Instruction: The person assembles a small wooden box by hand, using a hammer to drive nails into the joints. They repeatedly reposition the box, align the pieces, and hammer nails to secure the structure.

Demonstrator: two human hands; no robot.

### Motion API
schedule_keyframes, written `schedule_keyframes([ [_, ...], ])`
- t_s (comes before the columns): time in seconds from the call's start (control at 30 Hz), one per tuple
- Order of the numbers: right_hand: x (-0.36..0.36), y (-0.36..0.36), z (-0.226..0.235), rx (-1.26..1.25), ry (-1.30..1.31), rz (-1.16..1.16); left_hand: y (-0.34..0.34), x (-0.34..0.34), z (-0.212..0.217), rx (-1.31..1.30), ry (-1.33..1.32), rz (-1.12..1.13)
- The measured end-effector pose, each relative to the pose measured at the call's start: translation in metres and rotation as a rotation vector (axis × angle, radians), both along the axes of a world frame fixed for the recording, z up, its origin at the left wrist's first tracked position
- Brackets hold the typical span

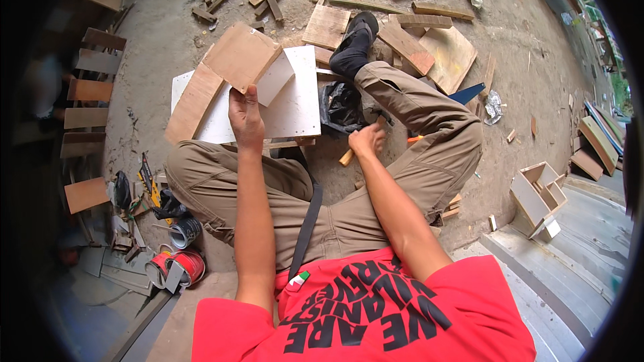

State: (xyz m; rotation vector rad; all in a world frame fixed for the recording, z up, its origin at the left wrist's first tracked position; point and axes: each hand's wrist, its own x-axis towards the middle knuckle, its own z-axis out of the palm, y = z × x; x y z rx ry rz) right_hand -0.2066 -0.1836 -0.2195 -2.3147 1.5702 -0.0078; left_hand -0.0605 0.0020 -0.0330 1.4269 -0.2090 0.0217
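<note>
My left hand (247, 117) grips the near corner of a joined plywood piece (240, 55), which has a brown square panel on top and a pale panel (275, 80) below it. The piece is above a white board (303, 97) with small holes along its edge. A brown wooden plank (193, 106) lies on the board's left part, touching or close to the piece. Between my legs, my right hand (366, 141) is closed around the wooden handle of a hammer (346, 157); its head is blurred. Beside the hammer sits a black plastic bag (341, 107).
Wood offcuts (406, 47) lie around my outstretched foot, with a blue saw blade (467, 94) right of my leg. Red cans (188, 267) and a yellow tool (151, 188) are at my left. A small wooden box (537, 194) sits at the right by metal sheeting (570, 255).
</note>
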Motion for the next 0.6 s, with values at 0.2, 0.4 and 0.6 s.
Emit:
schedule_keyframes([
  [0.2, 0.05, -0.032, -0.034, 0.207, -0.33, 0.359, 0.01, 0.017, -0.009, -0.104, 0.093, -0.131],
  [0.4, 0.072, -0.059, -0.078, 0.226, -0.275, 0.412, 0.006, 0.022, -0.023, 0.166, 0.044, -0.036],
  [0.6, 0.079, -0.051, -0.066, 0.29, -0.182, 0.436, 0.023, 0.019, -0.054, 0.272, 0.089, 0.067],
])
